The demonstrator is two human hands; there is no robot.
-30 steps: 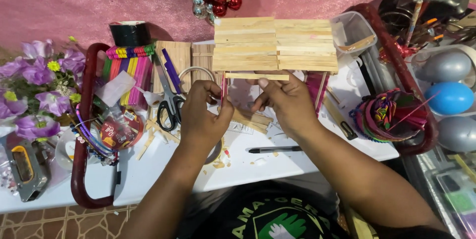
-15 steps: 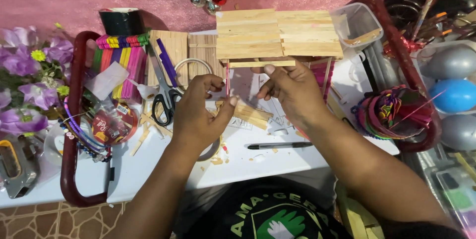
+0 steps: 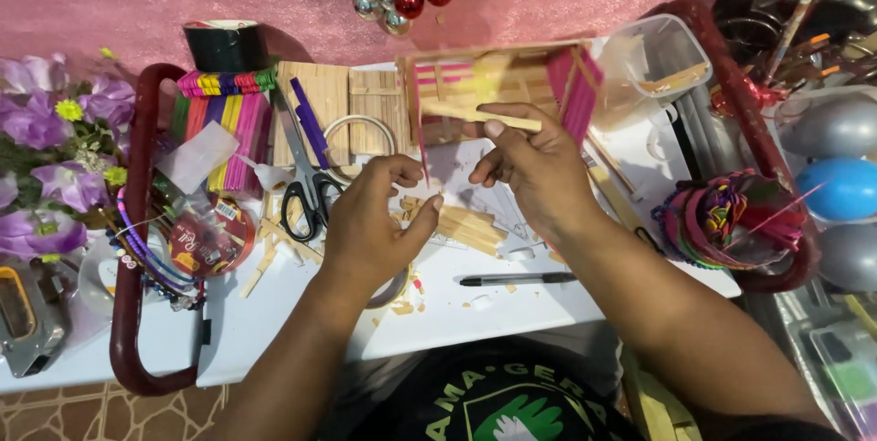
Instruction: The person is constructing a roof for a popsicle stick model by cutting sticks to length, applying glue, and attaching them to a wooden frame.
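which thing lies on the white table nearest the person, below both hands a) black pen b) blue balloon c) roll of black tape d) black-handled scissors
A: the slim black pen lies flat on the white table, below the left hand and right hand.

Your left hand point(image 3: 370, 222) and right hand point(image 3: 539, 167) are bare, forearms uncovered; you wear a black shirt point(image 3: 498, 395) with a green-and-white printed emblem.

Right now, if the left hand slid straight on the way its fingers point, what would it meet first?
Probably the thin pink stick hanging from the craft-stick house, just ahead of the left hand; depth is hard to judge.
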